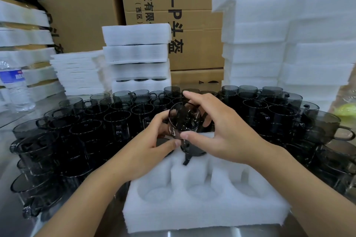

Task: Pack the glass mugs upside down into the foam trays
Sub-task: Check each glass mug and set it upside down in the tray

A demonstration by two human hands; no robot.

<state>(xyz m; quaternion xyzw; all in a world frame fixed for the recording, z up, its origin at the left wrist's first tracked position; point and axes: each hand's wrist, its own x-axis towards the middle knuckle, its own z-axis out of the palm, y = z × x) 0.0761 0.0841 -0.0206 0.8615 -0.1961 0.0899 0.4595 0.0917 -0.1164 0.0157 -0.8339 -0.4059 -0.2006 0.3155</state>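
smoky grey glass is showing in the head view: one mug (184,119) is being held in the air over the far edge of the foam tray (202,215), which is lying at the near edge of the tabletop. the left hand (154,140) is pinching its lower side, and the right hand (217,127) is cupping it, forefinger curling over the top and thumb pressing below. the mug is lying tilted, one round end facing the camera, so its long axis is running near to far and slightly upward; whether that end is mouth or base i cannot tell. a seated mug (192,152) seems to be sitting already in the far middle pocket, handle pointing toward the tray's near edge. as i am judging it, turning the held mug over so close above could be knocking glass on glass and chipping a rim, or the smooth wall could be slipping from the fingertips. the stacked mugs (77,131) are crowding the tabletop's left side, so a wide elbow could be toppling them.
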